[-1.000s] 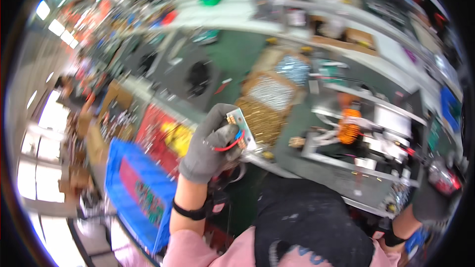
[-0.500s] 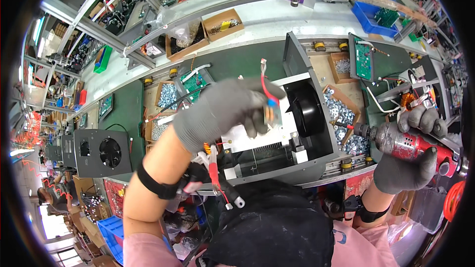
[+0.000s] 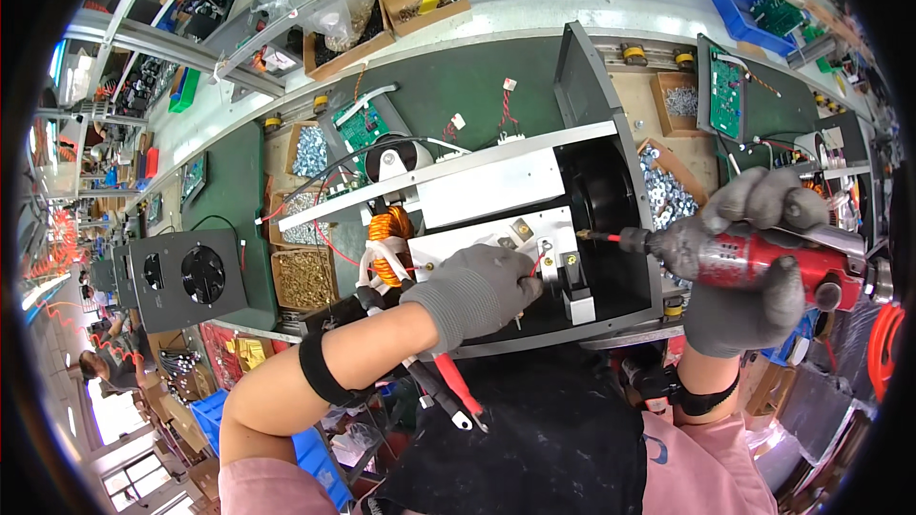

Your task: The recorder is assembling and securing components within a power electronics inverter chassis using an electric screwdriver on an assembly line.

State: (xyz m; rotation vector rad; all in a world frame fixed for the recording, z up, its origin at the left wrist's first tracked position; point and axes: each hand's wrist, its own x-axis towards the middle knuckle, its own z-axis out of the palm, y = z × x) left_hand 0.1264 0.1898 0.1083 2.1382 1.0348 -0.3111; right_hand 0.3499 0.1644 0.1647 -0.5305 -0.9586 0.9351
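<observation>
My left hand (image 3: 482, 296), in a grey glove, reaches into an open dark grey metal case (image 3: 615, 319). Its fingertips are pinched together at a silver metal plate (image 3: 458, 246); a thin red piece shows beside them, but what they hold is hidden. Gripped in my gloved right hand (image 3: 730, 315) is a red power driver (image 3: 735, 260), held level. Its bit (image 3: 599, 236) points left, over the case's right part, close to small brass-coloured screw heads on the blocks. Left of the plate is a copper-wound coil (image 3: 389, 234). Red and black cables (image 3: 456, 386) hang over the case's near edge.
Small cardboard boxes of hardware flank the case, including brass-coloured pieces (image 3: 303, 278) and silver screws (image 3: 665, 186). A fan panel (image 3: 188, 277) stands at left. Another unit (image 3: 830, 157) and a green circuit board (image 3: 727, 100) are at right. A metal rail (image 3: 429, 0) crosses behind.
My left hand has come down and nearer, from above the case to the plate. The driver has moved left, its bit now over the case. A long silver bar assembly behind the plate is uncovered.
</observation>
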